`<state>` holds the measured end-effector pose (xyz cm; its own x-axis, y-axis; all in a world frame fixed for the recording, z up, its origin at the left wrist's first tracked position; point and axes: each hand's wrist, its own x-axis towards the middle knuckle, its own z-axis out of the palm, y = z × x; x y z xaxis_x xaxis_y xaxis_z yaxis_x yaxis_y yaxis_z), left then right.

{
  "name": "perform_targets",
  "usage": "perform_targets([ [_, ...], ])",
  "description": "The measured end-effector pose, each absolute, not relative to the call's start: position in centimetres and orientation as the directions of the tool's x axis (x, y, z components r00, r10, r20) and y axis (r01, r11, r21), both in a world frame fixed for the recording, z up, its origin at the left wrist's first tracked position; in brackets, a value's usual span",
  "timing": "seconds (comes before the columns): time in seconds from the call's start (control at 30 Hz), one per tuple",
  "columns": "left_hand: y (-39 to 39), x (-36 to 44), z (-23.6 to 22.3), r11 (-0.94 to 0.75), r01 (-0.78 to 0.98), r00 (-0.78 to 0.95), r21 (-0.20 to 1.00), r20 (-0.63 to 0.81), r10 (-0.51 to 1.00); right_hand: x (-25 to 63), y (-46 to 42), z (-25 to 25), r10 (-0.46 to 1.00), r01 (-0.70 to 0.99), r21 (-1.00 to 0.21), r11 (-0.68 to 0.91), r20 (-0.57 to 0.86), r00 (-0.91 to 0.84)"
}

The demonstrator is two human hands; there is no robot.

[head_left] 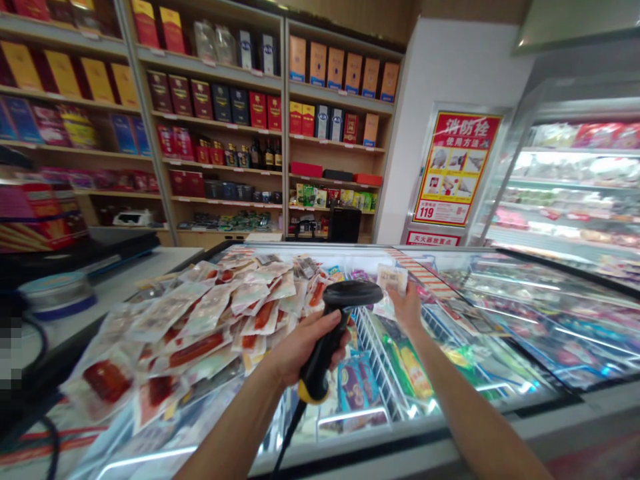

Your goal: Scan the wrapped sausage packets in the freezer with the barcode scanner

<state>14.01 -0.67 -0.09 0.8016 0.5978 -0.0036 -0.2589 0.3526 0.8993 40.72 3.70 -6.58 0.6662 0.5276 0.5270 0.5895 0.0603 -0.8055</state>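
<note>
My left hand (295, 347) is wrapped round the handle of a black barcode scanner (325, 347) with a yellow base, its cable hanging down. The scanner's head points to the right, towards my right hand (407, 303). That hand is closed on a small clear-and-white packet (393, 279), held up over the freezer with a printed label facing me; its contents are hard to make out. Left of the scanner lies a large heap of vacuum-packed meat packets (200, 350), reddish brown inside, on the freezer's glass top.
Under the glass of the chest freezer (415, 433) are wire baskets (375, 353) with coloured food bags. A counter (180, 259) with a tape roll (57, 293) stands at the left. Shelves of boxes (225, 103) line the back; a lit display fridge (575, 180) is at right.
</note>
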Motion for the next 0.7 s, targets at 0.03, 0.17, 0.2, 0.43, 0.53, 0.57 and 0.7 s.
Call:
perform_targets([
  [0.03, -0.7, 14.1, -0.1, 0.358, -0.256, 0.806, 0.898, -0.005, 0.592, 40.7, 3.7, -6.6, 0.525, 0.591, -0.805, 0.058, 0.528, 0.668],
  [0.17, -0.7, 14.3, -0.3, 0.356, -0.228, 0.824, 0.906, -0.015, 0.567, 40.6, 3.6, -6.6, 0.508, 0.609, -0.792, 0.047, 0.544, 0.668],
  [0.2, -0.7, 14.4, -0.4, 0.351, -0.22, 0.821, 0.91, -0.021, 0.57, 40.6, 3.6, -6.6, 0.508, 0.612, -0.789, 0.054, 0.55, 0.664],
  [0.43, -0.3, 14.4, -0.6, 0.371, -0.24, 0.81, 0.897, -0.026, 0.586, 40.8, 3.7, -6.7, 0.508, 0.606, -0.793, 0.059, 0.547, 0.666],
  [0.53, -0.1, 14.1, -0.3, 0.363, -0.238, 0.806, 0.901, -0.025, 0.591, 40.9, 3.8, -6.8, 0.522, 0.6, -0.8, 0.02, 0.52, 0.676],
  [0.57, 0.1, 14.0, -0.2, 0.349, -0.243, 0.796, 0.905, -0.02, 0.605, 41.0, 3.9, -6.9, 0.534, 0.586, -0.81, 0.002, 0.496, 0.685],
  [0.7, 0.9, 13.4, 0.2, 0.22, -0.268, 0.665, 0.938, 0.015, 0.746, 40.6, 5.3, -7.3, 0.583, 0.532, -0.844, -0.062, 0.402, 0.706],
])
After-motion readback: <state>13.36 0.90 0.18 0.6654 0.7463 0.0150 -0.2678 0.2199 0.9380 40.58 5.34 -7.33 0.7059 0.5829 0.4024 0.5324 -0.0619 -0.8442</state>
